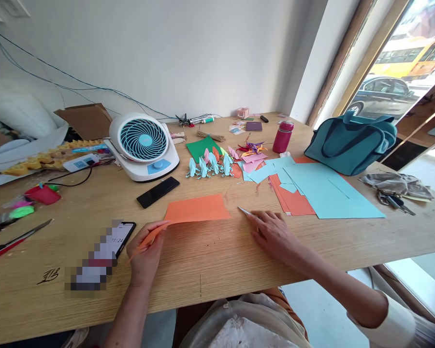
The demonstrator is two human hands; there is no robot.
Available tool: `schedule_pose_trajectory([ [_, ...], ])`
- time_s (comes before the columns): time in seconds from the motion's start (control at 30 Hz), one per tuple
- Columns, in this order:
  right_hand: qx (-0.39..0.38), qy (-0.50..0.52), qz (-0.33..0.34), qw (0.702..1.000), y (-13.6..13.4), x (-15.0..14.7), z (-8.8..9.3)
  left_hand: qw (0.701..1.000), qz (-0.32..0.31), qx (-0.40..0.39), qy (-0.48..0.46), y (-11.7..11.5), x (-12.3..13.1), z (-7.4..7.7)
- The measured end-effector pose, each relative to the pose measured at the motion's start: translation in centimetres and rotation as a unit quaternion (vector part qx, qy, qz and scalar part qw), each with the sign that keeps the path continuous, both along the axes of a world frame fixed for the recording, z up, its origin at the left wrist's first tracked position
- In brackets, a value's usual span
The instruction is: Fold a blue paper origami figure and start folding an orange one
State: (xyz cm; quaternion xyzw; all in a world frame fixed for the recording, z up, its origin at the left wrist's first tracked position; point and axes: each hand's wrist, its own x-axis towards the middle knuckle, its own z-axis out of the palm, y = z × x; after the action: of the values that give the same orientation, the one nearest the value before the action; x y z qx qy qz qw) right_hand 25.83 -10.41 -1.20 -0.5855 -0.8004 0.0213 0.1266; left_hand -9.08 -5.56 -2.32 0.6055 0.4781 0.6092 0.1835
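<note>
My left hand [147, 246] is closed on the left end of an orange sheet of paper [197, 209]. Its near edge is lifted, and a narrow part bends back through my fingers. My right hand [271, 233] lies low over the tabletop, fingers bent around what look like scissors [244, 211]. Only their pointed metal tip shows clearly; the handles are mostly hidden under the hand. A gap separates the tip from the paper's right end. Beyond the sheet stand several folded light-blue paper figures [213, 165].
Blue sheets [333, 191] overlap orange ones [293, 198] at right, near a teal bag [351, 140] and a pink bottle [283, 137]. At left are a white fan [145, 145], a dark phone [158, 192], a lit phone [103, 256] and a long knife [18, 241].
</note>
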Motion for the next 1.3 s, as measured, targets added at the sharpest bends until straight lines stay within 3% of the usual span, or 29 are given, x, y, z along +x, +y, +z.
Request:
schedule_pose_trajectory([
  [0.2, -0.003, -0.022, -0.037, 0.999, 0.7, -0.2, 0.2, 0.992, -0.097, -0.049, 0.068, -1.0, 0.5, 0.8],
  [0.37, 0.013, -0.045, -0.056, 0.997, 2.2, 1.5, -0.5, 0.976, -0.185, -0.05, 0.102, -0.8, 0.6, 0.4],
  [0.63, 0.037, -0.08, -0.134, 0.987, 5.4, 10.4, 0.7, 0.936, -0.298, -0.012, 0.188, -0.4, 1.3, -0.5],
  [0.83, 0.033, -0.083, -0.151, 0.984, 6.8, 15.8, -0.2, 0.888, -0.32, -0.033, 0.329, -1.0, 2.6, -0.1],
  [0.93, 0.058, -0.073, -0.127, 0.987, 5.9, 14.9, -0.7, 0.88, -0.325, -0.053, 0.341, -1.0, 2.8, -0.3],
  [1.0, 0.058, -0.032, -0.035, 0.997, 4.7, 12.7, -0.7, 0.888, -0.34, -0.069, 0.303, -0.9, 2.8, -0.5],
  [1.1, -0.009, 0.076, 0.111, 0.991, 2.7, 8.3, -0.4, 0.905, -0.348, -0.107, 0.221, -1.1, 3.1, -0.4],
  [1.2, -0.056, 0.173, 0.151, 0.972, 1.7, 4.4, -0.3, 0.912, -0.34, -0.141, 0.184, -1.4, 3.2, -0.2],
  [1.3, -0.056, 0.241, 0.179, 0.952, 2.1, 2.5, -0.8, 0.901, -0.358, -0.145, 0.198, -1.5, 2.8, -0.4],
])
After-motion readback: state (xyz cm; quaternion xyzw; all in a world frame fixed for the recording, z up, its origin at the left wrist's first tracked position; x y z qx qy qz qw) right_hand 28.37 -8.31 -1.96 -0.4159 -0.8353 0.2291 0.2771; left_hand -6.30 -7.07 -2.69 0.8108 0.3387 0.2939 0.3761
